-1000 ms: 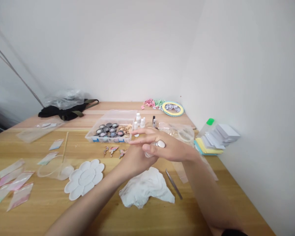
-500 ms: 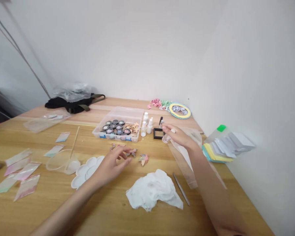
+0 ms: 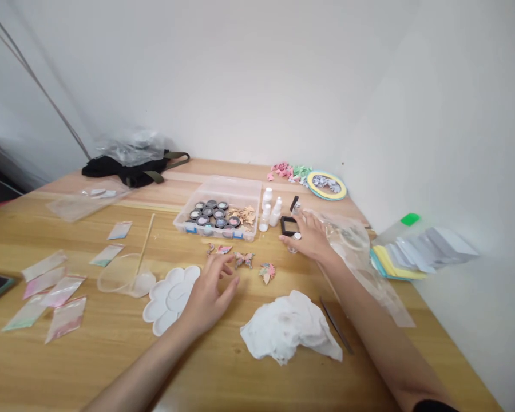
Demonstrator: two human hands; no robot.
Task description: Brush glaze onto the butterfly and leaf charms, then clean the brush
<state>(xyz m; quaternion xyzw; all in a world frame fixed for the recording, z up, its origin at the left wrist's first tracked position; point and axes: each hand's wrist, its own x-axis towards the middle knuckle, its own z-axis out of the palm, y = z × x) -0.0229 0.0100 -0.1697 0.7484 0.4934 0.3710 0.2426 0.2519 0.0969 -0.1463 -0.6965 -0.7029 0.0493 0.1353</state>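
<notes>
The left hand (image 3: 208, 294) was held open beside paper butterflies (image 3: 244, 259); the right hand (image 3: 309, 240) lay spread, ungrasping, just beside a black square case (image 3: 289, 226).

No readable text (glass vial (image 3: 297, 209) too blurred);

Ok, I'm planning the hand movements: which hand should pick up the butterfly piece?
Probably your left hand: it's open, with its fingertips close to the butterfly piece. Your right hand is farther away, beside the black square case.
</notes>
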